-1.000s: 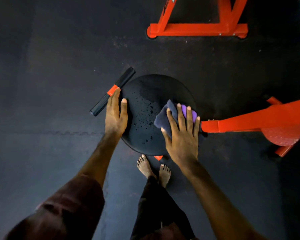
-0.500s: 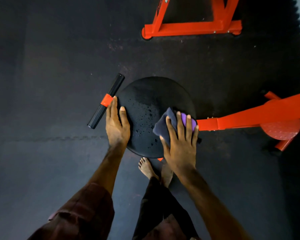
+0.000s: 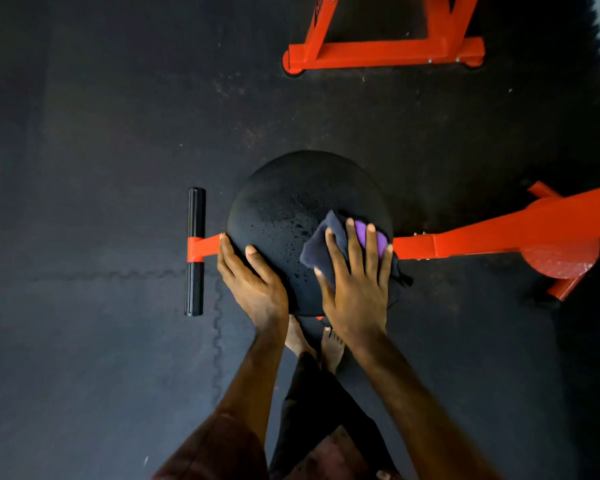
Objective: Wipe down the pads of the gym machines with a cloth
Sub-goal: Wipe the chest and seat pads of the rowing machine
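Dark rubber floor matting [image 3: 101, 150], laid in interlocking tiles with a toothed seam showing at lower left, is filling most of the frame. An orange-red steel machine frame [image 3: 385, 53] is standing at the top, and a second orange-red steel arm [image 3: 506, 233] is running in from the right edge toward the centre, passing over a round orange plate [image 3: 561, 261].

At the centre, a round black padded seat [image 3: 291, 202] is carrying a scatter of droplets across its middle. Just left of it, a short black foam roller bar [image 3: 195, 251] is sitting on an orange bracket.

The person seems to be mid-wipe on this pad. The left hand [image 3: 253, 285] is lying flat on the pad's lower left rim, fingers together and thumb apart, apparently steadying it. The right hand [image 3: 357, 285] is pressing down with fingers spread on a dark grey and purple folded cloth [image 3: 329, 237], which is resting on the right side of the pad.

Judging by the droplets, the wet middle and left of the pad are not yet wiped; the next move likely calls for sweeping the cloth leftward under firm, even pressure while the other hand is bracing. Bare feet [image 3: 312, 341] are showing just below the pad.
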